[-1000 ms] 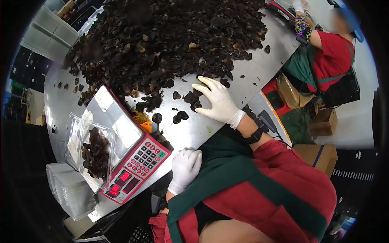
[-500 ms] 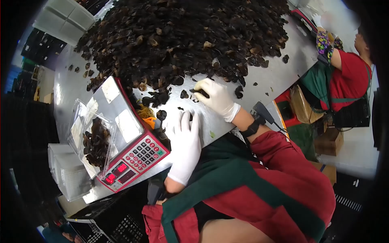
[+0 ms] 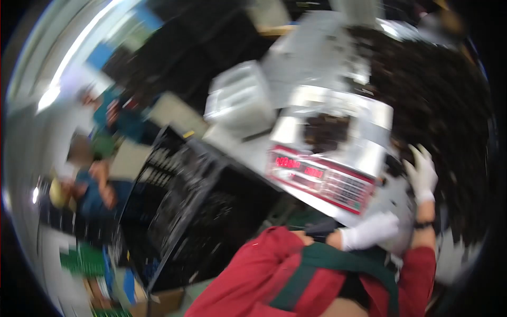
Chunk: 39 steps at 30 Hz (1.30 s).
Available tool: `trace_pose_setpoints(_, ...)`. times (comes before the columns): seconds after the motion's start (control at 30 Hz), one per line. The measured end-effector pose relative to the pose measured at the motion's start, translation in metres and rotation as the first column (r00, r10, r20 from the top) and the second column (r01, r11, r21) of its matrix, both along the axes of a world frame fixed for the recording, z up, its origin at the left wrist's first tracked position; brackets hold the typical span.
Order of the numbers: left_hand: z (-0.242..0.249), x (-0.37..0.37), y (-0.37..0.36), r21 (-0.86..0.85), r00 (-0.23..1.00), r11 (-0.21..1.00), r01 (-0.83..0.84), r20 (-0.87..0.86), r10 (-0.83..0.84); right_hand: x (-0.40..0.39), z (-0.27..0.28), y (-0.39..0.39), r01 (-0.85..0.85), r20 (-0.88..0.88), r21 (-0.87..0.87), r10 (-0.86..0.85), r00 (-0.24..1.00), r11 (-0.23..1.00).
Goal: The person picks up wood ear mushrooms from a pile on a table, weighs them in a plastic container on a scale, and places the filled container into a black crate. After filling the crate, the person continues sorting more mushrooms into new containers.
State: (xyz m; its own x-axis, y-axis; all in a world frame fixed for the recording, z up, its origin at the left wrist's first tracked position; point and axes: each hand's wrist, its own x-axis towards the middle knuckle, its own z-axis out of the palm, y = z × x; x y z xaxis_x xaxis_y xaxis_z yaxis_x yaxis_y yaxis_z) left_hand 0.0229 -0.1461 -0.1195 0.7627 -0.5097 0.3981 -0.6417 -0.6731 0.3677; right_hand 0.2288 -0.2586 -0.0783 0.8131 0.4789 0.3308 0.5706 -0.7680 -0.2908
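The view has swung sharply toward the wearer's left in the last half second, and everything is smeared by the motion. The scale (image 3: 346, 187), at 9 o'clock in the previous picture, now sits at 3 o'clock, its red digits too blurred to read. A clear container (image 3: 311, 110) rests on the scale's plate with dark pieces (image 3: 326, 133) in it, as before; neither hand touches it, so the turn appears to have left this load alone.

The right hand (image 3: 422, 173), gloved, is at 3 o'clock beside the near edge of the dark pile (image 3: 438, 95), which spreads at 2 o'clock. Its fingers were curled at loose pieces; now they look spread, its grip released, with nothing visible in it. The container lies toward 10 o'clock from this hand.

The left hand (image 3: 372, 231), gloved too, is at 4 o'clock by the front of the bench (image 3: 301, 61). It reached farther forward in the previous picture and is now drawn back, near the scale's lower corner. Blur hides its fingers, so I cannot tell whether its grip is clenched or holding something.

A stack of clear trays (image 3: 240, 98) stands at 12 o'clock, and a black crate (image 3: 203, 211) at 7 o'clock. Two people in blue-green clothing have come into view between 9 and 10 o'clock.
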Motion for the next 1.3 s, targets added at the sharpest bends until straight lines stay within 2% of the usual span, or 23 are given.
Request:
trace_pose_setpoints(0.03, 0.015, 0.002, -0.004, -0.076, 0.994, 0.992, -0.101, 0.031, 0.104, 0.010, -0.016, -0.007, 0.015, -0.002, 0.064, -0.014, 1.000, 0.998)
trace_pose_setpoints(0.07, 0.018, -0.005, -0.001, -0.101, 0.990, 0.987, -0.122, 0.065, 0.129, 0.019, -0.030, -0.015, 0.030, -0.014, 0.100, -0.029, 0.999, 0.994)
trace_pose_setpoints(0.1, 0.007, -0.003, 0.011, -0.115, 0.981, 0.982, -0.149, 0.105, 0.161, 0.013, -0.014, 0.014, -0.047, 0.098, 0.091, 0.039, 0.994, 0.995)
trace_pose_setpoints(0.13, 0.014, -0.008, 0.008, -0.042, 0.992, 0.995, -0.086, 0.090, 0.090, 0.033, -0.039, -0.028, 0.019, -0.028, 0.154, -0.015, 0.999, 0.988)
trace_pose_setpoints(0.17, 0.005, -0.012, 0.006, -0.055, 0.993, 0.995, -0.082, 0.077, 0.087, 0.047, -0.054, -0.041, 0.004, -0.012, 0.176, -0.002, 1.000, 0.984)
trace_pose_setpoints(0.23, -0.008, -0.015, 0.015, -0.079, 0.993, 0.993, -0.090, 0.074, 0.096, 0.053, -0.055, -0.046, 0.024, -0.018, 0.119, -0.022, 1.000, 0.993)
trace_pose_setpoints(0.33, -0.013, -0.013, 0.025, -0.101, 0.996, 0.995, 0.000, 0.094, 0.009, 0.054, -0.050, -0.048, 0.076, 0.036, 0.052, -0.078, 0.996, 0.996)
trace_pose_setpoints(0.37, -0.013, -0.013, 0.025, -0.116, 0.996, 0.993, 0.001, 0.089, 0.009, 0.066, -0.063, -0.058, 0.127, 0.139, -0.069, -0.116, 0.983, 0.990)
trace_pose_setpoints(0.5, -0.014, -0.013, 0.022, -0.145, 0.997, 0.989, 0.007, 0.073, 0.004, 0.039, -0.044, -0.039, 0.234, 0.301, -0.233, -0.159, 0.940, 0.944)
trace_pose_setpoints(0.63, -0.013, -0.014, 0.020, -0.148, 0.996, 0.989, -0.026, 0.082, 0.039, 0.050, -0.065, -0.045, 0.195, 0.346, -0.098, -0.151, 0.926, 0.976)
trace_pose_setpoints(0.7, -0.014, -0.014, 0.020, -0.146, 0.996, 0.989, -0.023, 0.085, 0.036, 0.063, -0.068, -0.052, 0.018, 0.163, 0.068, -0.028, 0.986, 0.998)
trace_pose_setpoints(0.83, -0.013, -0.014, 0.020, -0.149, 0.995, 0.989, -0.022, 0.091, 0.036, 0.084, -0.061, -0.059, -0.032, 0.079, 0.135, 0.021, 0.997, 0.990)
trace_pose_setpoints(0.87, -0.012, -0.015, 0.023, -0.148, 0.995, 0.989, -0.015, 0.093, 0.030, 0.086, -0.058, -0.056, -0.026, 0.081, 0.135, 0.015, 0.997, 0.990)
trace_pose_setpoints(0.93, -0.008, -0.015, 0.026, -0.195, 0.997, 0.981, 0.018, 0.072, -0.004, 0.090, -0.056, -0.062, 0.002, -0.003, 0.316, -0.001, 1.000, 0.949)
trace_pose_setpoints(0.97, -0.017, -0.014, 0.027, -0.318, 0.997, 0.946, 0.070, 0.064, -0.052, 0.082, -0.049, -0.054, 0.051, -0.063, 0.464, -0.024, 0.998, 0.884)
trace_pose_setpoints(1.0, -0.032, -0.010, 0.025, -0.441, 0.996, 0.894, 0.081, 0.079, -0.052, 0.059, -0.017, -0.038, 0.152, -0.187, 0.444, -0.075, 0.980, 0.883)
trace_pose_setpoints(1.03, -0.025, -0.012, 0.030, -0.392, 0.996, 0.916, 0.088, 0.042, -0.077, 0.043, 0.003, -0.029, 0.184, -0.268, 0.541, -0.039, 0.963, 0.821)
trace_pose_setpoints(1.07, -0.022, -0.010, 0.032, -0.409, 0.994, 0.906, 0.106, 0.046, -0.096, 0.034, 0.017, -0.024, 0.233, -0.304, 0.556, -0.066, 0.950, 0.798)
trace_pose_setpoints(1.1, -0.023, -0.011, 0.029, -0.383, 0.997, 0.921, 0.072, 0.017, -0.071, 0.044, 0.008, -0.036, 0.215, -0.328, 0.649, 0.014, 0.944, 0.729)
trace_pose_setpoints(1.13, -0.019, -0.012, 0.029, -0.346, 0.997, 0.936, 0.056, -0.033, -0.072, 0.038, 0.019, -0.034, 0.259, -0.355, 0.672, -0.006, 0.935, 0.694)
trace_pose_setpoints(1.17, -0.012, -0.014, 0.030, -0.364, 0.997, 0.930, 0.046, -0.041, -0.066, 0.041, 0.018, -0.037, 0.291, -0.411, 0.737, 0.062, 0.909, 0.611)
trace_pose_setpoints(1.2, -0.009, -0.014, 0.029, -0.367, 0.996, 0.930, 0.033, -0.067, -0.062, 0.041, 0.025, -0.038, 0.269, -0.435, 0.747, 0.141, 0.890, 0.608)
trace_pose_setpoints(1.3, 0.034, -0.020, 0.042, -0.374, 0.997, 0.927, 0.028, 0.074, -0.001, -0.001, 0.083, 0.000, 0.234, -0.490, 0.761, 0.300, 0.819, 0.605)
